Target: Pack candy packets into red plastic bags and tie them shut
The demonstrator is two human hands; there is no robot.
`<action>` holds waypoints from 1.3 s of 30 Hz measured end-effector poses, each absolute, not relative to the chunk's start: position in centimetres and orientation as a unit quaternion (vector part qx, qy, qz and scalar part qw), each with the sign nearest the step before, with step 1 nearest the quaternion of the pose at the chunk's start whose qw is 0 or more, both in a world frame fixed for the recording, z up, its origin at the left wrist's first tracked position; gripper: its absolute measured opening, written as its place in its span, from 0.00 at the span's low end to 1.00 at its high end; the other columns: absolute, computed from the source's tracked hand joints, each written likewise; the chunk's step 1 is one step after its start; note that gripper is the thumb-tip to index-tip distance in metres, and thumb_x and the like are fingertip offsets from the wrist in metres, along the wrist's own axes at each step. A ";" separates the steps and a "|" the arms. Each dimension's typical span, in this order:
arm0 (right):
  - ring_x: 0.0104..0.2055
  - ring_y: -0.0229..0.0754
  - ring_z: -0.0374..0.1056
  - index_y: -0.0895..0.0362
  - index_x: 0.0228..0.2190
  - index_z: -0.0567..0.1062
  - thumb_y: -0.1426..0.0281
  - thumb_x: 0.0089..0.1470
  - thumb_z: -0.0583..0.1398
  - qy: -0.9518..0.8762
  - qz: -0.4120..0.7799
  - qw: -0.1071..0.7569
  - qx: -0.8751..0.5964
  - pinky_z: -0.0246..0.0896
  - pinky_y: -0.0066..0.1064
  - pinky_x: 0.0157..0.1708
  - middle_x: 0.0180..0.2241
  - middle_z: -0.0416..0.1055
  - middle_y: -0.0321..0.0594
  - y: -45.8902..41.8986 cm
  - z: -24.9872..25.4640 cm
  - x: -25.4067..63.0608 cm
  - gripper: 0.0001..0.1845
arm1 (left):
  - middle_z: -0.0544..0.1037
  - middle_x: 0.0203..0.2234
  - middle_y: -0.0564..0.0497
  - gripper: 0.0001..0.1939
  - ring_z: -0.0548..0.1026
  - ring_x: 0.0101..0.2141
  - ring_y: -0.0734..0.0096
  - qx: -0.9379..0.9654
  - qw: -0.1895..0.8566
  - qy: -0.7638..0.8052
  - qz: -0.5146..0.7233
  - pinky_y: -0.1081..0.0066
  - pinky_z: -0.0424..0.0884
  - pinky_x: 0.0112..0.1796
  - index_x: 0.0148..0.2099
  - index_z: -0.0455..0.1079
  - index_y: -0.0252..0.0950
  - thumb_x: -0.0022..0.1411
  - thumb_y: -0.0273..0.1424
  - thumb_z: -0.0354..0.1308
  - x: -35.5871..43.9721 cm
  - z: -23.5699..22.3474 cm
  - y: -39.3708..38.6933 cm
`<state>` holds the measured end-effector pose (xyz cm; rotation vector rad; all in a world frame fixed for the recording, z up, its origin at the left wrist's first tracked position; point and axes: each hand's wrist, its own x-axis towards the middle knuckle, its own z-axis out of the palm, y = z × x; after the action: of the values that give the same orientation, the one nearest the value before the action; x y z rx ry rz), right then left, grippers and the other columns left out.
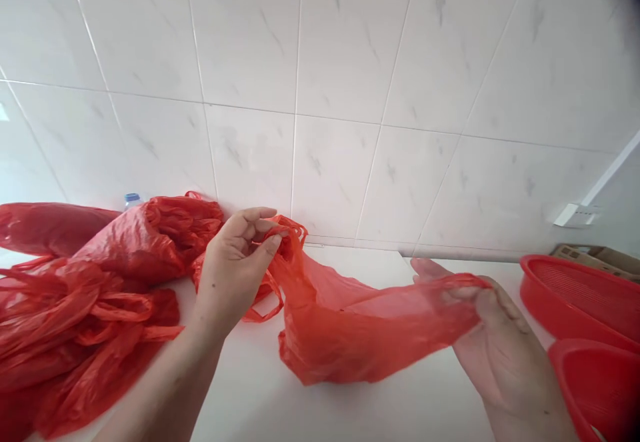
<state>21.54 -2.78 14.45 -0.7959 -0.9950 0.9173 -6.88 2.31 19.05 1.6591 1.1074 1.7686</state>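
Observation:
A thin red plastic bag (345,335) is stretched between my two hands above the white table (260,389). My left hand (240,262) pinches its gathered handle end between thumb and fingers. At the other end, my right hand (493,335) grips the bag's edge, with some fingers showing through the translucent film. The bag sags in the middle, its lower part close to the tabletop. Behind my left hand, more red plastic with loop handles (267,299) shows, partly hidden by the hand.
On the left lies a heap of red plastic bags (90,322), with filled or rolled red bundles (145,235) behind. A blue bottle cap (133,197) shows there. Red plastic baskets (585,295) and a cardboard box (600,259) stand right. A tiled wall (340,182) rises behind the table.

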 end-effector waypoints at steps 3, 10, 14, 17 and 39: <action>0.26 0.35 0.67 0.49 0.28 0.73 0.56 0.54 0.60 -0.383 0.470 0.732 -0.312 0.68 0.32 0.34 0.23 0.69 0.32 -3.1 14.7 21.3 0.11 | 0.76 0.33 0.54 0.13 0.75 0.34 0.71 0.635 0.165 0.446 0.609 0.71 0.70 0.35 0.46 0.68 0.42 0.57 0.29 0.58 -7.2 19.4 2.4; 0.12 0.32 0.42 0.49 0.34 0.72 0.48 0.57 0.48 -0.327 0.486 0.722 -0.368 0.43 0.26 0.12 0.11 0.53 0.30 -4.5 15.2 19.5 0.22 | 0.69 0.28 0.58 0.09 0.67 0.23 0.79 0.654 0.332 0.394 0.554 0.77 0.66 0.22 0.44 0.67 0.43 0.60 0.30 0.55 -5.2 18.9 2.1; 0.12 0.30 0.42 0.47 0.52 0.67 0.50 0.55 0.54 -0.383 0.468 0.660 -0.445 0.37 0.24 0.13 0.11 0.55 0.28 -5.3 15.5 17.8 0.26 | 0.69 0.26 0.58 0.06 0.70 0.22 0.80 0.615 0.508 0.292 0.528 0.76 0.70 0.24 0.41 0.65 0.40 0.60 0.30 0.56 -3.0 19.0 1.3; 0.15 0.31 0.51 0.46 0.55 0.62 0.52 0.49 0.61 -0.454 0.477 0.575 -0.486 0.41 0.22 0.15 0.15 0.60 0.28 -5.7 15.6 16.0 0.33 | 0.69 0.25 0.58 0.06 0.71 0.25 0.80 0.614 0.567 0.234 0.497 0.75 0.70 0.29 0.40 0.66 0.38 0.59 0.28 0.58 -1.2 19.1 0.3; 0.22 0.32 0.57 0.56 0.33 0.79 0.63 0.53 0.55 -0.539 0.584 0.483 -0.368 0.54 0.27 0.26 0.24 0.67 0.36 -2.7 13.9 18.4 0.14 | 0.69 0.46 0.49 0.05 0.68 0.46 0.67 0.733 0.448 0.296 0.416 0.67 0.65 0.43 0.34 0.62 0.39 0.64 0.32 0.49 0.3 12.6 1.0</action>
<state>18.38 -2.71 13.86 -0.8960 -1.3133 1.4216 0.33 0.96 12.60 1.8149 0.7336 1.0306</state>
